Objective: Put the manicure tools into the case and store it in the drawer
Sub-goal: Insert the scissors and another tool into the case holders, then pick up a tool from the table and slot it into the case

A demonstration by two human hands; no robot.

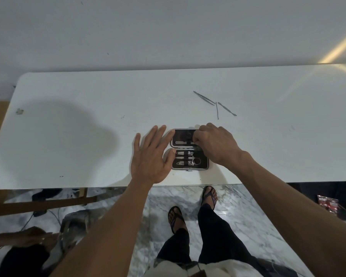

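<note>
Your left hand (151, 156) lies flat and spread, grip wide, holding nothing, w/ fingertips on the left rim of the open case (190, 149) to steady it, I'd say. Right hand (216, 144) pinches narrow inside the far half, prob seating a tool; can't tell which. Case sits near the desk (68, 136) front edge. Three loose tools (216, 105) lie beyond it to the right, plenty of bare room around them. No drawer in view.
</note>
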